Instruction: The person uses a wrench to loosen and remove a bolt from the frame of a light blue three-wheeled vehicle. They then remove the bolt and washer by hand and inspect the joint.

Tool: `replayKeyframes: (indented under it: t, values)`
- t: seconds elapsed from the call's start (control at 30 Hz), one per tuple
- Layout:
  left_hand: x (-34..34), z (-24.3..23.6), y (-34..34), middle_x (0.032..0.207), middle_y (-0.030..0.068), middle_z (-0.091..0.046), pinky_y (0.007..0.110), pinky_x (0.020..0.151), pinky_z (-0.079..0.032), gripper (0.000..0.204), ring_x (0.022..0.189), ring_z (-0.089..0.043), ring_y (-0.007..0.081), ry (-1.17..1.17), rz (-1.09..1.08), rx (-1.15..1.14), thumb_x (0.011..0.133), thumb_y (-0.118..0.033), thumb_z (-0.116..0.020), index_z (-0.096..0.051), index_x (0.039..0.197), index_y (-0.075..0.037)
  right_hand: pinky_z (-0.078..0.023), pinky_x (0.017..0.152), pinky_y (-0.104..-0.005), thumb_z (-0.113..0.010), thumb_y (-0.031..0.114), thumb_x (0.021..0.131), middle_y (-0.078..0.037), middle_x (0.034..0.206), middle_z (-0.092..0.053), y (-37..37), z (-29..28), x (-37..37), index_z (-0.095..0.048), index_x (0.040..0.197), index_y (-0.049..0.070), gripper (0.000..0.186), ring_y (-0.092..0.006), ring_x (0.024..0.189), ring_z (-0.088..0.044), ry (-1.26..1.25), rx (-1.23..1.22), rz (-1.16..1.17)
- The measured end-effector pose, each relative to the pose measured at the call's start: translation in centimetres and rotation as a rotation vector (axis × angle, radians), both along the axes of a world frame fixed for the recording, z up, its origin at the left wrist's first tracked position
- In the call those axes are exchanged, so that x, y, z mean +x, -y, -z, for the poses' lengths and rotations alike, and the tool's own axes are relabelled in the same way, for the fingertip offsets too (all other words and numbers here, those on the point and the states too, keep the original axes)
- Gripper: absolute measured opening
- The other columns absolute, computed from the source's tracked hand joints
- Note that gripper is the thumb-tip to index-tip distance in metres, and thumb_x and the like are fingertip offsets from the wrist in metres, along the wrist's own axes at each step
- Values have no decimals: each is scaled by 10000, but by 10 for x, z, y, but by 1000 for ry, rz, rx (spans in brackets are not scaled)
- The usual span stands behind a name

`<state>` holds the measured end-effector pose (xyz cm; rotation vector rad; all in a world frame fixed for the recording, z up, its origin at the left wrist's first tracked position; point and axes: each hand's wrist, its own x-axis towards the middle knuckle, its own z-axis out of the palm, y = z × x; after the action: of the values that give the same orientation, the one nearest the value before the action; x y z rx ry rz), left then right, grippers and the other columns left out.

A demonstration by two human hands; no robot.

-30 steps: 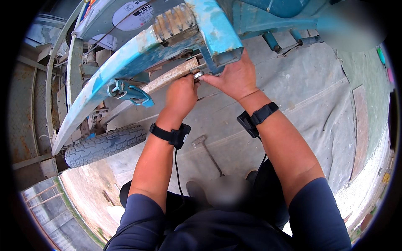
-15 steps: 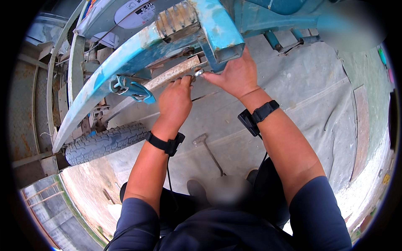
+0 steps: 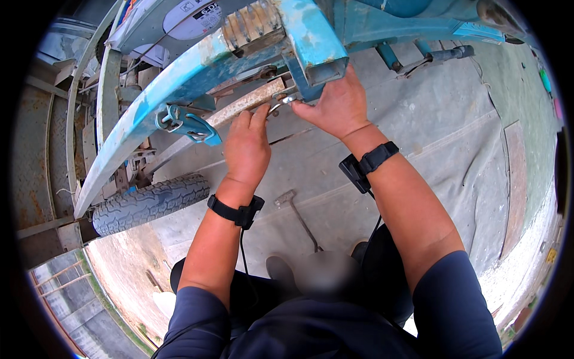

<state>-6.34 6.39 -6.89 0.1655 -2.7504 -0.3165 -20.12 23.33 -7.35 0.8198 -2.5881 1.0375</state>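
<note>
My left hand (image 3: pixel 247 146) has its fingers bent on the shaft of a slim silver tool (image 3: pixel 277 104), apparently a wrench, just below a rusty, pale steel bar (image 3: pixel 257 96). My right hand (image 3: pixel 338 105) has its thumb at the tool's bright upper end; its other fingers reach up behind a teal square tube (image 3: pixel 308 42) and are partly hidden. A curved teal frame member (image 3: pixel 152 105) crosses above my left hand, with a teal latch fitting (image 3: pixel 190 128) hanging from it. Both wrists wear black straps with small boxes.
A tyre (image 3: pixel 149 209) lies lower left beside rusty metalwork (image 3: pixel 42 161). Below my hands a hammer-like tool (image 3: pixel 299 218) rests on a grey ground sheet (image 3: pixel 418 119), near my feet. A coiled spring (image 3: pixel 251 27) and more teal framework (image 3: pixel 394 18) are at the top.
My left hand has shifted left and slightly toward me, and the silver tool shows more of its shaft. My right hand has stayed nearly in place.
</note>
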Motion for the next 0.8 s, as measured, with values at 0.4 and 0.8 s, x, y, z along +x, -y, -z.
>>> replayKeyframes:
  t: [0.4, 0.8]
  values:
    - [5, -58, 8, 959, 121, -651, 463, 709, -553, 300, 876, -682, 353, 187, 40, -230, 970, -153, -691, -698, 1269, -121, -484, 1137, -426, -948, 451, 630, -88, 1346, -669, -3, -1, 0, -656, 1304, 69, 827, -361, 1380, -532, 20, 25, -6]
    - [-8, -79, 12, 885, 95, -648, 422, 682, -548, 163, 826, -695, 322, 245, 68, -403, 948, -187, -716, -725, 1095, -118, -474, 1146, -411, -959, 448, 636, -70, 1346, -670, -2, 1, -1, -661, 1297, 78, 814, -340, 1383, -532, 13, 28, -2]
